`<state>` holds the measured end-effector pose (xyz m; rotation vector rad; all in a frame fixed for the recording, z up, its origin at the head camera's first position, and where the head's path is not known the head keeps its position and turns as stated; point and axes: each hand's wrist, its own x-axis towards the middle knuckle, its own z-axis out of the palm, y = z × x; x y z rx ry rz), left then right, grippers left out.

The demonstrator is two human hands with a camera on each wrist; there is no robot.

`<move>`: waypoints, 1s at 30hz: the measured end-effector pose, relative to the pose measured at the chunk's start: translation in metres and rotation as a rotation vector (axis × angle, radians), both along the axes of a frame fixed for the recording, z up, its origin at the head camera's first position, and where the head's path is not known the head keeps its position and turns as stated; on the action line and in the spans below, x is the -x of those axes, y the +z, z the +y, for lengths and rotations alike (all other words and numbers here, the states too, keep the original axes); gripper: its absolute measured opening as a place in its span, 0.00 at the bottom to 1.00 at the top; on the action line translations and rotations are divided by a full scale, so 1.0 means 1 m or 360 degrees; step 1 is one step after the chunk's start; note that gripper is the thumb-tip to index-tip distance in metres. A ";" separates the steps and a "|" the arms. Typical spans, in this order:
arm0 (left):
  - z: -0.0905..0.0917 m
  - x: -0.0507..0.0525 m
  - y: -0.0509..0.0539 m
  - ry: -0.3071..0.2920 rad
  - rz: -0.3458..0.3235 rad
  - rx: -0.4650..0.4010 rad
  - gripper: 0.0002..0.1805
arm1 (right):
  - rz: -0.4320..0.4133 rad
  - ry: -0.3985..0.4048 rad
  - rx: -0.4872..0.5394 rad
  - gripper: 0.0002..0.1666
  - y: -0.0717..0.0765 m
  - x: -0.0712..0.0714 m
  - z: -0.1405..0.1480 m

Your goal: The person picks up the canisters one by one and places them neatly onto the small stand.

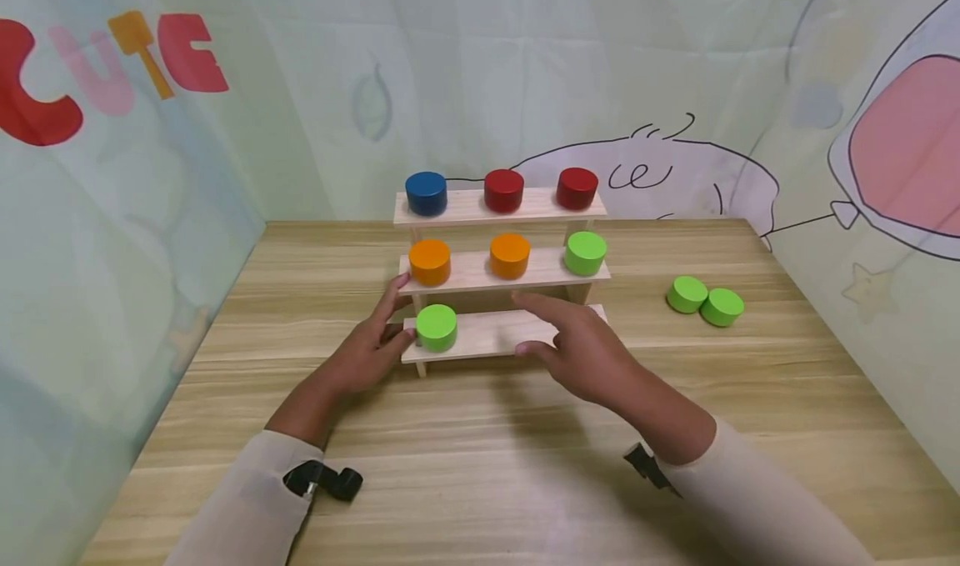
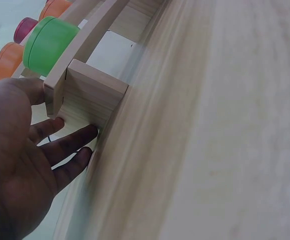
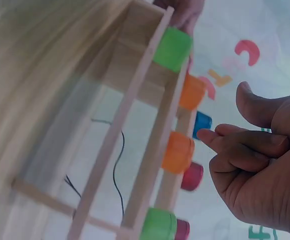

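Observation:
A three-tier wooden display rack (image 1: 491,334) stands on the table. On its top tier are a blue cylinder block (image 1: 427,194) and two red cylinder blocks (image 1: 503,191). Two orange cylinder blocks (image 1: 430,262) and a green one fill the middle tier. The bottom tier bears one green cylinder block (image 1: 437,328) at its left end. My left hand (image 1: 365,351) touches the rack's left end, its thumb at the bottom board and its fingers spread by the side support. Above the bottom tier hovers my right hand (image 1: 588,351), index finger and thumb extended, other fingers curled, holding nothing.
Two more green cylinder blocks (image 1: 723,308) lie side by side on the wooden table (image 1: 465,483), right of the rack. A printed curtain (image 1: 300,91) hangs behind and along both sides. Each wrist wears a black strap mount (image 1: 322,478).

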<state>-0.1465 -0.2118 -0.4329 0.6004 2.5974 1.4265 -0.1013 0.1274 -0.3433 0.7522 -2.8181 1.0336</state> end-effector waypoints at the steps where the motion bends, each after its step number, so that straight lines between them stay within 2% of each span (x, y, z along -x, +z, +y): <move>1: 0.000 0.000 0.000 0.0002 0.0000 0.0002 0.46 | -0.0009 -0.0008 0.0010 0.42 0.003 0.000 0.004; 7: -0.001 0.001 -0.001 0.0004 0.0009 -0.0007 0.46 | -0.0086 -0.0069 0.0083 0.41 0.020 -0.001 0.033; 10: -0.001 0.001 0.000 0.0006 0.0008 -0.0008 0.46 | -0.0145 -0.0136 0.0146 0.43 0.027 0.000 0.048; 14: -0.001 0.001 -0.001 0.0012 -0.0007 -0.0007 0.46 | -0.0159 -0.0241 0.0182 0.43 0.032 0.002 0.068; 23: 0.000 0.001 -0.001 0.0009 -0.0015 -0.0009 0.46 | -0.0050 -0.0567 0.0138 0.43 0.028 0.013 0.113; 30: 0.000 0.000 -0.001 0.0014 -0.0022 -0.0007 0.46 | -0.0098 -0.0667 0.0128 0.41 0.014 0.030 0.144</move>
